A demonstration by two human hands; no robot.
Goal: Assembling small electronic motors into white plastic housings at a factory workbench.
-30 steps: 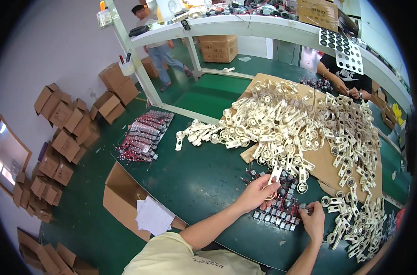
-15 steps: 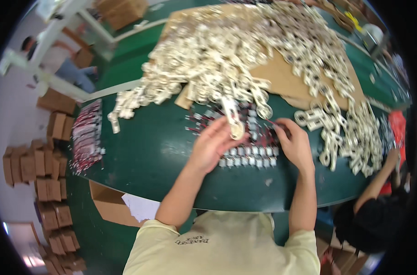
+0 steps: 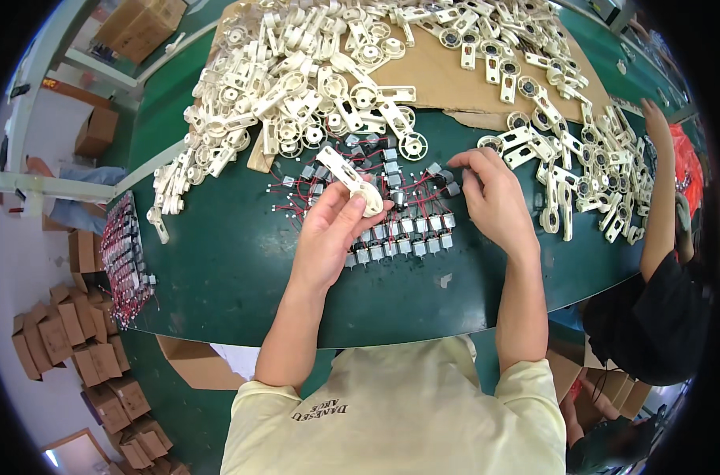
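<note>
A cream plastic housing [image 3: 342,171], with a long slotted arm and a round end, is gripped by my left hand [image 3: 322,237]. My thumb presses on its round end and the fingers curl beneath. On the table under and beside that hand lie small silver motors [image 3: 405,227] with red and black wires, several in rows and others loosely grouped. My right hand [image 3: 496,198] is at the right edge of this group, thumb and index finger apart. Its fingertips are close to a few loose motors [image 3: 452,189]; I see nothing held between them.
A large heap of cream housings [image 3: 288,79] covers cardboard [image 3: 435,79] at the back. More housings, with dark round inserts [image 3: 508,67], run down the right side. Bundled motors [image 3: 126,261] lie at the left edge. At right, a co-worker's arm [image 3: 658,190] reaches beside a red bag [image 3: 687,170].
The whole view has shifted. The housing in my left hand now tilts, its slotted arm pointing up and left. A red wire seen at my right fingertips earlier no longer shows there.
</note>
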